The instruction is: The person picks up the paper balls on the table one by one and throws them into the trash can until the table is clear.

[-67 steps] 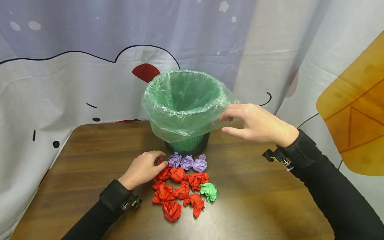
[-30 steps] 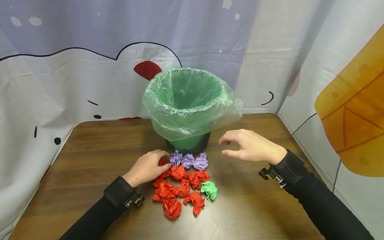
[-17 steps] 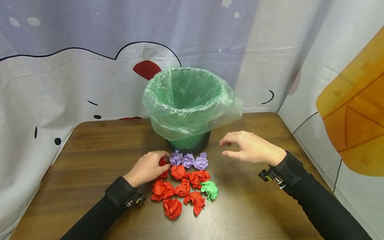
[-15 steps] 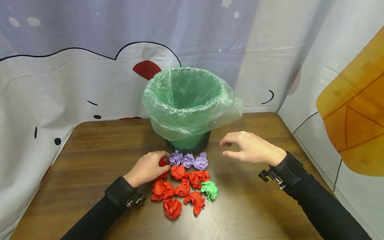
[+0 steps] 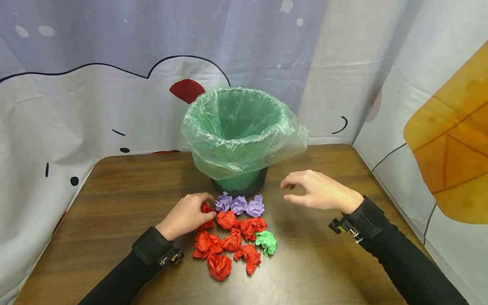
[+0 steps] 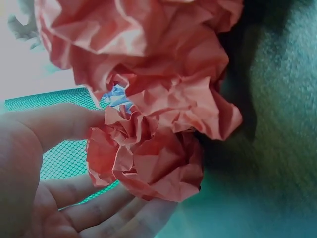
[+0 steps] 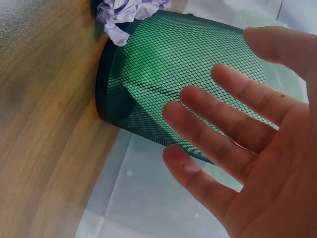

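My left hand (image 5: 186, 215) grips a crumpled red paper ball (image 6: 161, 166) at the left end of the paper group. In the left wrist view the thumb touches one side of that ball and the fingers lie along the other. Several more red paper balls (image 5: 232, 240) lie beside and in front of it. Three crumpled purple paper balls (image 5: 239, 205) line the foot of the mesh bin (image 5: 238, 183). A green paper ball (image 5: 266, 242) lies at the right. My right hand (image 5: 322, 190) hovers beside the bin with loosely bent fingers, holding nothing.
A translucent green bag (image 5: 228, 156) lines the bin, folded over its rim, with a flap sticking out to the right. The brown wooden table (image 5: 133, 182) meets a printed curtain (image 5: 114, 110) behind. More curtain hangs at the right.
My right hand has come down from the bag's right side, where the flap now shows. My left hand has shifted slightly right and closed round the red paper ball.
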`<action>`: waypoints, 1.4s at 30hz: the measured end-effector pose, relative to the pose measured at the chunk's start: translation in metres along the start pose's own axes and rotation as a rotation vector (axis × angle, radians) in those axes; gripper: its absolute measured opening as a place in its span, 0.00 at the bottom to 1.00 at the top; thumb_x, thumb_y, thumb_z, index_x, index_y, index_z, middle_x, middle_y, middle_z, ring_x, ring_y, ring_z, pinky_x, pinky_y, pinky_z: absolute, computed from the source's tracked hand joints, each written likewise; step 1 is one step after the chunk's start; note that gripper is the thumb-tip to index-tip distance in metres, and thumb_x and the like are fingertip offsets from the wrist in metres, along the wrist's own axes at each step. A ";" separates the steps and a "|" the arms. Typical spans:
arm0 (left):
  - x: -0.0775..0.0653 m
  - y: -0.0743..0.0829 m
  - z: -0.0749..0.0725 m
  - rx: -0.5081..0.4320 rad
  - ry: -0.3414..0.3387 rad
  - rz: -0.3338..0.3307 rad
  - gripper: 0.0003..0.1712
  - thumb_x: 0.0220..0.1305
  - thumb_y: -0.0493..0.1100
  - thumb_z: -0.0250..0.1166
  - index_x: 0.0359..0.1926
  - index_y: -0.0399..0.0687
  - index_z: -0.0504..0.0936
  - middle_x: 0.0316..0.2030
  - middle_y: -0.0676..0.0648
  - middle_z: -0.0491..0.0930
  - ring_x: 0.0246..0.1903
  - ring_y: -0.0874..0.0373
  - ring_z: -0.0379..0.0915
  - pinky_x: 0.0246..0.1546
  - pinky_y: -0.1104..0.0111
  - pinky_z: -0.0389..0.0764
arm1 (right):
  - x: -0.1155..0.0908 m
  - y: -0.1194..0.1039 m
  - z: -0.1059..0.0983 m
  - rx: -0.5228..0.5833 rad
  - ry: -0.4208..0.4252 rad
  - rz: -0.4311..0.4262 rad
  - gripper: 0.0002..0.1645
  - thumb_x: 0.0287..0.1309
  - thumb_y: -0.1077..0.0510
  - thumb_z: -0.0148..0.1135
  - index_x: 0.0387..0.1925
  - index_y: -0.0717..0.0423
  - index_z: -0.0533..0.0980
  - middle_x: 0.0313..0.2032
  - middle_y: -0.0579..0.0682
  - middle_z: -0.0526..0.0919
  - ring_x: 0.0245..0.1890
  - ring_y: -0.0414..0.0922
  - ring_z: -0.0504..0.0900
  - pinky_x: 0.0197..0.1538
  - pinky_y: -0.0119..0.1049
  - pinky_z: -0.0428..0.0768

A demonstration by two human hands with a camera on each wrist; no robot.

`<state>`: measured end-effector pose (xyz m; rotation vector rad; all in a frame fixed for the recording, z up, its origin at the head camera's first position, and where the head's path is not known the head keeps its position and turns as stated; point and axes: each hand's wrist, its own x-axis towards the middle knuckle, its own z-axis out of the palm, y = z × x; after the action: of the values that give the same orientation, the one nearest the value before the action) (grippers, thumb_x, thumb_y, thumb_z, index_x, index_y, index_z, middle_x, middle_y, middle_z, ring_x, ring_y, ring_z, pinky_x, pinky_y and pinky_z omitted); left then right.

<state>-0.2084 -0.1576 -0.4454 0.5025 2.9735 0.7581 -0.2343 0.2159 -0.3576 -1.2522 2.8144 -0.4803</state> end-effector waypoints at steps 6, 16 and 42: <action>-0.002 -0.001 -0.005 -0.032 0.007 -0.008 0.09 0.56 0.46 0.70 0.38 0.48 0.85 0.27 0.52 0.79 0.23 0.61 0.70 0.25 0.67 0.71 | 0.000 0.001 0.002 0.001 0.002 -0.006 0.14 0.64 0.44 0.65 0.49 0.40 0.81 0.45 0.33 0.83 0.44 0.33 0.81 0.49 0.38 0.80; -0.006 -0.004 -0.020 -0.076 0.068 -0.011 0.06 0.60 0.44 0.69 0.37 0.48 0.85 0.20 0.54 0.77 0.18 0.62 0.70 0.21 0.67 0.72 | 0.001 0.002 0.004 0.007 0.008 -0.008 0.14 0.64 0.44 0.65 0.49 0.39 0.81 0.45 0.33 0.83 0.44 0.34 0.82 0.49 0.38 0.80; -0.008 -0.011 -0.094 -0.069 0.414 -0.051 0.08 0.67 0.46 0.62 0.39 0.49 0.85 0.26 0.51 0.83 0.17 0.59 0.72 0.20 0.67 0.69 | -0.004 0.003 0.006 0.018 0.004 0.006 0.13 0.64 0.46 0.65 0.49 0.40 0.81 0.44 0.31 0.83 0.45 0.34 0.82 0.49 0.38 0.81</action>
<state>-0.2143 -0.2121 -0.3681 0.2939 3.2986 1.0742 -0.2326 0.2194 -0.3649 -1.2412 2.8097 -0.5078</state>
